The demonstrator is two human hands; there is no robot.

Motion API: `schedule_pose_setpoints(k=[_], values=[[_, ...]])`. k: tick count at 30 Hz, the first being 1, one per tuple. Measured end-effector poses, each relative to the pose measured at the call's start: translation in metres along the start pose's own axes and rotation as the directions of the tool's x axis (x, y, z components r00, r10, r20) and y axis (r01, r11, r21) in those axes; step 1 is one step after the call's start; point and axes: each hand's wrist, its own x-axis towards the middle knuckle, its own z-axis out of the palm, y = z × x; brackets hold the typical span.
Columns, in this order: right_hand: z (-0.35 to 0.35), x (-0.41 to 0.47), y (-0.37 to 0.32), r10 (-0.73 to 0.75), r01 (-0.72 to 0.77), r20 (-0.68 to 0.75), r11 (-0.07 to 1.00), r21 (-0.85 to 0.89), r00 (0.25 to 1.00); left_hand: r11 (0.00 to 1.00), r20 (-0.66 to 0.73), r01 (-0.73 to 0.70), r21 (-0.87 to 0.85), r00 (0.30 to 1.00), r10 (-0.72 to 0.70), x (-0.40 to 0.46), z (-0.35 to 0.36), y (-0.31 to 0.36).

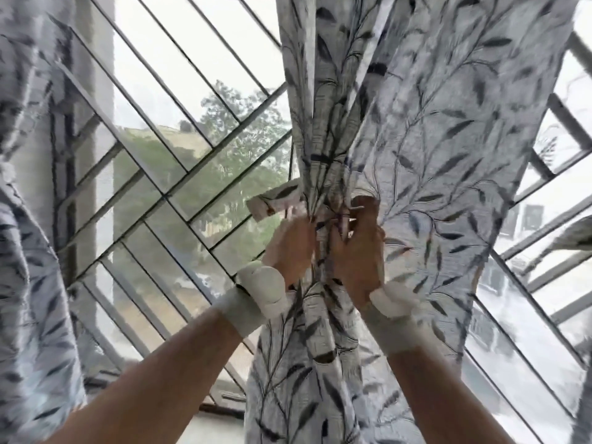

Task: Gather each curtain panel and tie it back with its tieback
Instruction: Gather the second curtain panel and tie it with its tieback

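A white curtain panel (416, 123) printed with dark leaves hangs in the middle of the view, bunched into a narrow waist at about mid-height. A tieback (278, 200) of the same fabric wraps that waist, with one end sticking out to the left. My left hand (291, 248) grips the tieback on the left of the bunch. My right hand (358, 248) pinches the tieback on the right, fingers pressed into the folds. Both wrists wear white bands. The knot itself is hidden by my fingers.
A second leaf-print curtain panel (28, 219) hangs along the left edge. Behind both is a window with a diagonal metal grille (166, 174), trees and buildings outside. A window sill (221, 408) runs below.
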Motion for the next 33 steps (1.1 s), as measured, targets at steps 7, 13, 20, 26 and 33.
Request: schedule_pose_setpoints(k=[7,13,20,26,33], values=[[0.009,-0.01,0.004,-0.061,0.072,0.117,0.993,-0.092,0.991,0.974,0.175,-0.075,0.211,0.984,0.038,-0.018,0.02,-0.014],[0.01,-0.009,0.005,-0.113,0.134,0.157,0.983,-0.129,0.981,0.939,0.277,-0.215,0.269,0.951,0.138,-0.028,0.013,-0.016],[0.01,-0.01,0.014,-0.17,0.183,0.072,0.94,-0.289,0.983,0.941,0.448,-0.216,0.259,0.891,0.081,-0.032,-0.021,-0.024],[0.014,-0.012,0.022,-0.217,0.229,0.073,0.943,-0.24,0.973,0.995,0.039,-0.027,-0.099,0.999,0.031,0.023,-0.027,0.021],[0.003,-0.013,0.039,-0.19,0.18,0.195,0.981,0.066,0.962,0.994,-0.065,-0.012,-0.106,0.998,0.005,0.026,0.018,0.03]])
